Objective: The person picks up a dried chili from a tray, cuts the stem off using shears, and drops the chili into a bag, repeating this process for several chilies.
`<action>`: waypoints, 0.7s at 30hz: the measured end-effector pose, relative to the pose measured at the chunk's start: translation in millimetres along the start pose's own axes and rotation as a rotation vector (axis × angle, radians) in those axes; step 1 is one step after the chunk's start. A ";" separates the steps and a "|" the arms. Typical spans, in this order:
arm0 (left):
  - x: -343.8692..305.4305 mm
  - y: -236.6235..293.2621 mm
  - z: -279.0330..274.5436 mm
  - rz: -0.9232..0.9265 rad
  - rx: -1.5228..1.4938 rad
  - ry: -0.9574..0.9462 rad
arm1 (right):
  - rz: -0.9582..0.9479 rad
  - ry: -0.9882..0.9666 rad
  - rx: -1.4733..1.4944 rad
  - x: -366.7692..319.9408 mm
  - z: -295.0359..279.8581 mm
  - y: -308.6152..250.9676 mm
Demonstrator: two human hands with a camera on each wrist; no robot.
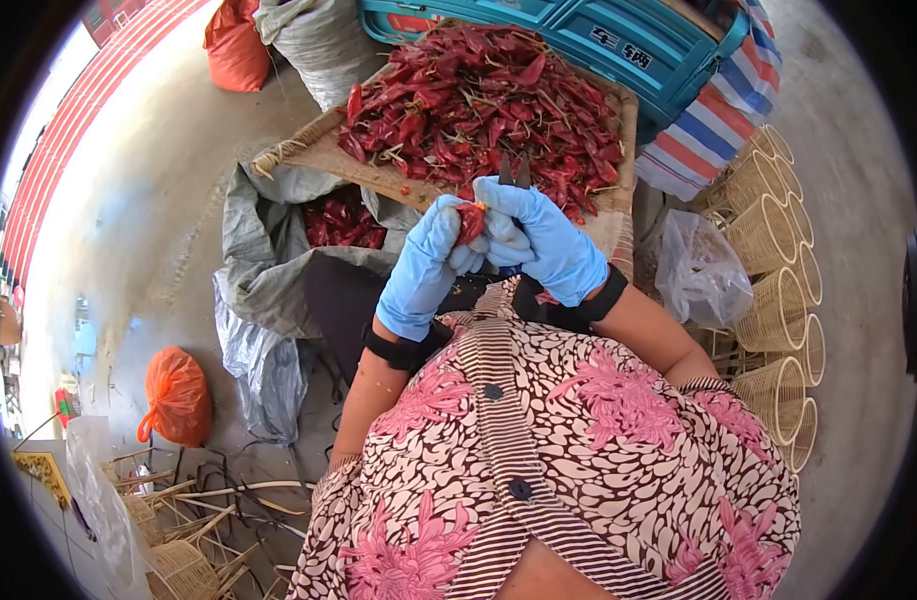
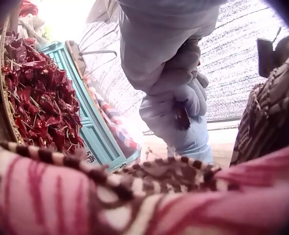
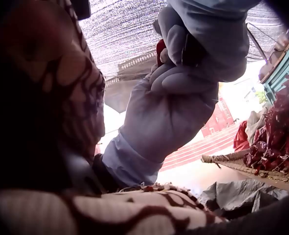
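head view: above a grey concrete yard floor [image 1: 149, 200] and a flat woven tray [image 1: 301, 150] heaped with chillies [image 1: 479, 100], the blue-gloved left hand [image 1: 419, 270] pinches a dried red chilli pepper [image 1: 470, 221], touching the blue-gloved right hand [image 1: 551, 247], which is curled round dark metal scissors [image 1: 515, 172]. left wrist view: the pepper [image 2: 182, 117] sits between curled fingers [image 2: 193, 95], near a teal panelled cart [image 2: 98, 132]. right wrist view: white shade netting [image 3: 120, 34] overhead.

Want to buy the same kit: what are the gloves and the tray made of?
Gloves: thin, smooth blue rubber, likely nitrile or latex; wrinkled at the fingers. Tray: woven tan plant strips, perhaps bamboo or reed; matte, frayed rim.
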State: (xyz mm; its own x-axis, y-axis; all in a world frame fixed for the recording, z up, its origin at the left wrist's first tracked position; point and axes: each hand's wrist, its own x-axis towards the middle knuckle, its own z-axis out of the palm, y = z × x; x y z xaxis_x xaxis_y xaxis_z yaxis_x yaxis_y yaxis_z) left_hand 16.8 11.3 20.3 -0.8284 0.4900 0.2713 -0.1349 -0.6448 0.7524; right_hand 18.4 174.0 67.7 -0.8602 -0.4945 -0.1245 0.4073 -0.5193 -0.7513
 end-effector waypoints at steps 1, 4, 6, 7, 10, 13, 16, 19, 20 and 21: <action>0.1 0.4 -0.6 0.000 -0.012 -0.022 | 0.001 -0.014 0.006 0.4 -0.7 0.4; -0.6 3.6 -4.1 -0.011 -0.044 -0.081 | -0.001 -0.072 0.039 -0.3 2.8 0.1; -1.3 5.1 -10.2 -0.030 -0.063 -0.116 | 0.040 -0.181 0.142 4.5 -5.1 8.2; -1.7 3.6 -12.0 -0.030 -0.059 -0.102 | 0.061 -0.236 0.192 7.6 -8.2 10.5; -2.4 -6.0 -23.1 -0.050 -0.109 -0.096 | 0.140 -0.493 0.466 20.5 -14.4 4.4; 4.0 -10.9 -41.7 -0.116 -0.155 -0.013 | 0.048 -0.312 0.320 23.8 -22.4 3.9; 7.1 -11.2 -73.9 -0.179 0.148 0.403 | 0.027 0.177 -0.392 17.1 -25.1 0.6; 2.3 -21.2 -134.7 -0.113 0.496 0.771 | 0.219 0.280 -0.875 22.9 -57.7 16.4; -0.3 -25.2 -143.5 -0.033 0.315 0.778 | 0.295 0.233 -0.957 26.1 -66.5 21.0; -2.7 -29.4 -152.4 0.048 0.134 0.780 | 0.372 0.183 -1.040 28.8 -75.9 26.8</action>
State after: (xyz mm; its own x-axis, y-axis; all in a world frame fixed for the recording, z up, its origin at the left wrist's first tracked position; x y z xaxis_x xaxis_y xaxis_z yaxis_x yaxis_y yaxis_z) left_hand -59.9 -60.5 -94.0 -0.9803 -0.1211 -0.1563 -0.0638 -0.5545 0.8297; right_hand -18.8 198.8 -5.2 -0.8056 -0.3429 -0.4832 0.2675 0.5171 -0.8130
